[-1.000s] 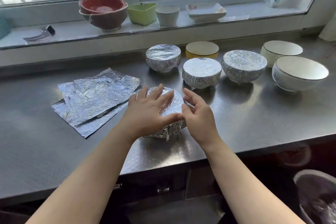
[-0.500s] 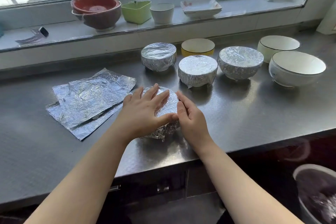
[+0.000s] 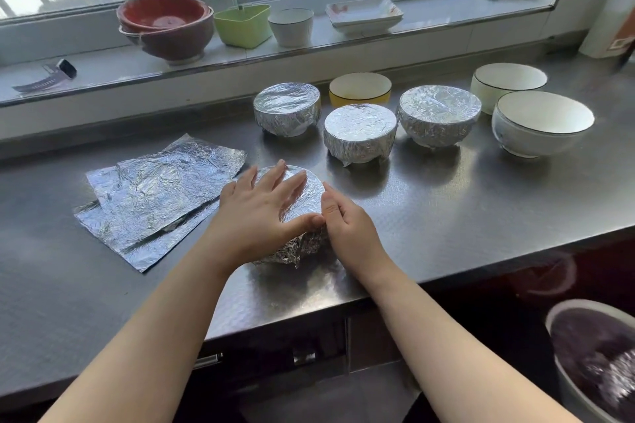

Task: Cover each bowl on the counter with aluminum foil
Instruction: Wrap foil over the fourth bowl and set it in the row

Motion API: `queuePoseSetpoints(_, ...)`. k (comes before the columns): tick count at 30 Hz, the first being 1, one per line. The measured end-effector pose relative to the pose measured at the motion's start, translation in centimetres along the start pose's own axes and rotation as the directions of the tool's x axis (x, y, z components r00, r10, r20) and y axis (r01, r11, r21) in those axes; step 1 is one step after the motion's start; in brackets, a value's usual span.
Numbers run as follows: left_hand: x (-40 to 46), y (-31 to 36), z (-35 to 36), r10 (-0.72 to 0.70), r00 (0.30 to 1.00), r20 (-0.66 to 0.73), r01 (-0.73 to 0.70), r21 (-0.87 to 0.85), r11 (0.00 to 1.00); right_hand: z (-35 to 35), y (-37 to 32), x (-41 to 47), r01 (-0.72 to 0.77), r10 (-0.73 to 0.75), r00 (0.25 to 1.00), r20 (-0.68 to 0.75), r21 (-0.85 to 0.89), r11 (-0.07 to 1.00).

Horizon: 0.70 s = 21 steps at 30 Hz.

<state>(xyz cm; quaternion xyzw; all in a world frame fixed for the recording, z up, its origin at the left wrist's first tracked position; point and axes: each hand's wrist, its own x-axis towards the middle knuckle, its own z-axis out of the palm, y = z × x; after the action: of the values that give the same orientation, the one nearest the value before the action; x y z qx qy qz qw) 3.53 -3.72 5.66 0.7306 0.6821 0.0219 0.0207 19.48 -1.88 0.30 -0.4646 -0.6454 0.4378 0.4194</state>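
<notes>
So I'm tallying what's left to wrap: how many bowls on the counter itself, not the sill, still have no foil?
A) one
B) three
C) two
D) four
B: the yellow bowl at the back and the two white bowls at the right stand open, while four others wear foil, including the one under the hands.

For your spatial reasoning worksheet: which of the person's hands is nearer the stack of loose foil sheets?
Left. The left hand lies on the foil-covered bowl beside the foil sheets; the right hand is at the bowl's far side.
</notes>
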Motion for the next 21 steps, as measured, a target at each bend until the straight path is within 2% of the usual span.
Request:
queuePoseSetpoints(4,0.0,0.0,0.0,-0.011,1.000,-0.001,0.011,-0.006,1.000,-0.5,-0.3,0.2,-0.015,0.015,0.996,0.085,0.003,1.000)
queuePoseSetpoints(10,-0.1,0.1,-0.3,-0.004,1.000,0.017,0.004,0.017,1.000,-2.0,-1.0,0.7,-0.178,0.171,0.967,0.189,0.023,0.984)
queuePoseSetpoints(12,-0.1,-0.1,-0.5,0.025,1.000,0.018,-0.025,0.024,0.999,-2.5,-0.6,1.1,-0.209,0.211,0.949,0.233,-0.034,0.977)
queuePoseSetpoints(13,-0.2,-0.2,-0.6,0.044,0.999,0.021,-0.044,0.023,0.999,-2.7,-0.2,1.3,-0.207,0.215,0.948,0.233,-0.056,0.977)
queuePoseSetpoints(15,-0.2,-0.4,-0.8,0.075,0.996,0.037,-0.076,0.014,0.997,-3.6,0.0,1.7,-0.185,0.190,0.975,0.117,-0.048,0.982)
queuePoseSetpoints(17,-0.2,-0.5,-0.9,0.095,0.994,0.054,-0.096,0.012,0.995,-4.5,-0.6,1.8,-0.111,0.113,0.992,-0.047,0.045,0.993)
queuePoseSetpoints(18,-0.2,-0.6,-0.9,0.103,0.993,0.055,-0.104,0.016,0.994,-4.7,-1.1,1.8,-0.089,0.097,0.993,-0.073,0.114,0.990)
queuePoseSetpoints(19,-0.2,-0.6,-0.9,0.109,0.993,0.055,-0.110,0.019,0.994,-4.7,-1.8,1.7,-0.061,0.071,0.996,-0.056,0.164,0.985)
queuePoseSetpoints(21,-0.2,-0.7,-0.9,0.114,0.992,0.056,-0.115,0.024,0.993,-4.1,-2.4,1.5,-0.001,-0.001,1.000,0.015,0.141,0.990)
